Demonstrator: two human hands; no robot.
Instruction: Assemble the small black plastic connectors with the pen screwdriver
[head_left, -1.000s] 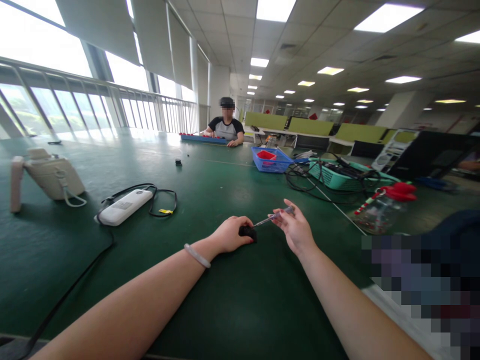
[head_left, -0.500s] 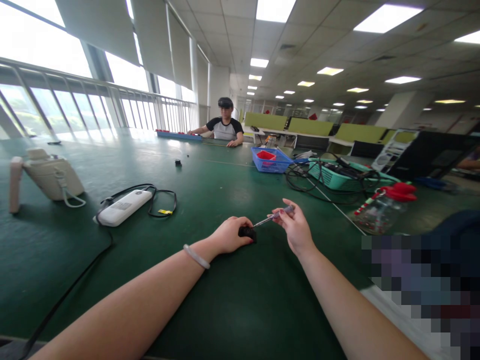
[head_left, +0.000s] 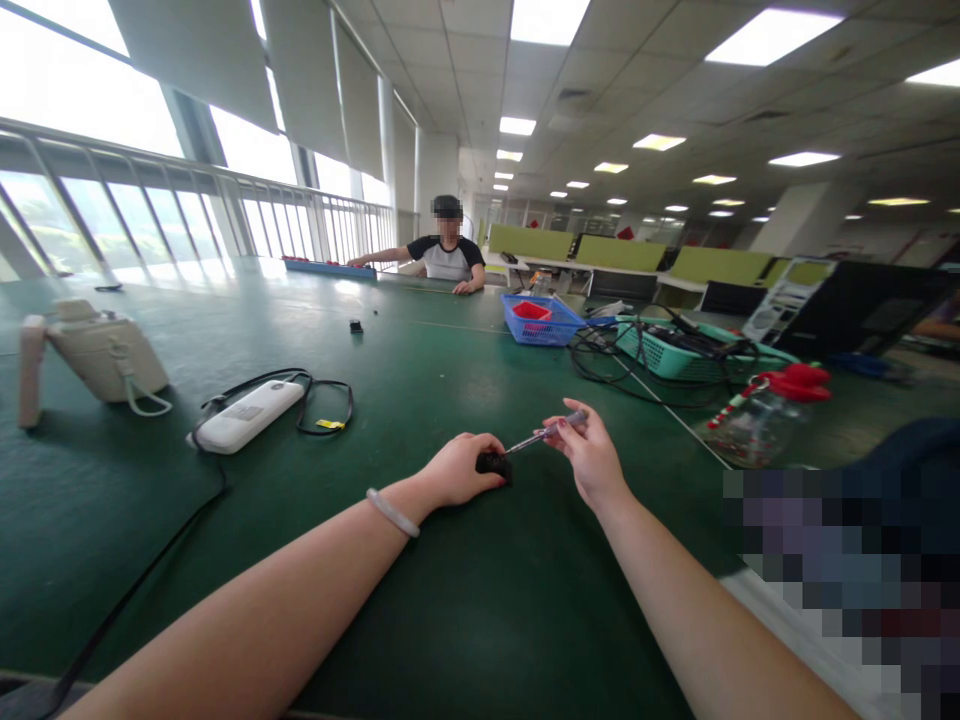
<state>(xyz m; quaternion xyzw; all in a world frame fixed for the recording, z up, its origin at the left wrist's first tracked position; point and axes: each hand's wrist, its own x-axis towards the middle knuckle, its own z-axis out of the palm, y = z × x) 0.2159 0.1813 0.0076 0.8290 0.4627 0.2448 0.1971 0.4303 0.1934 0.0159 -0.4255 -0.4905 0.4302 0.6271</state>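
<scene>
My left hand (head_left: 457, 468) rests on the green table (head_left: 465, 600) and presses down a small black object (head_left: 496, 464) with its fingers closed over it. My right hand (head_left: 589, 452) holds a thin screwdriver (head_left: 541, 434) by its clear handle. The tool slants down to the left, and its tip meets the black object. A pale bracelet (head_left: 392, 511) circles my left wrist.
A white power strip (head_left: 247, 414) with a black cable lies to the left, a beige device (head_left: 97, 355) farther left. A blue basket (head_left: 541, 320), a teal basket (head_left: 667, 352) with tangled cables and a red-lidded jar (head_left: 765, 415) sit to the right. A person sits at the far end.
My hands and the screwdriver have hardly moved. The person at the far end has slid a long blue tray to the left.
</scene>
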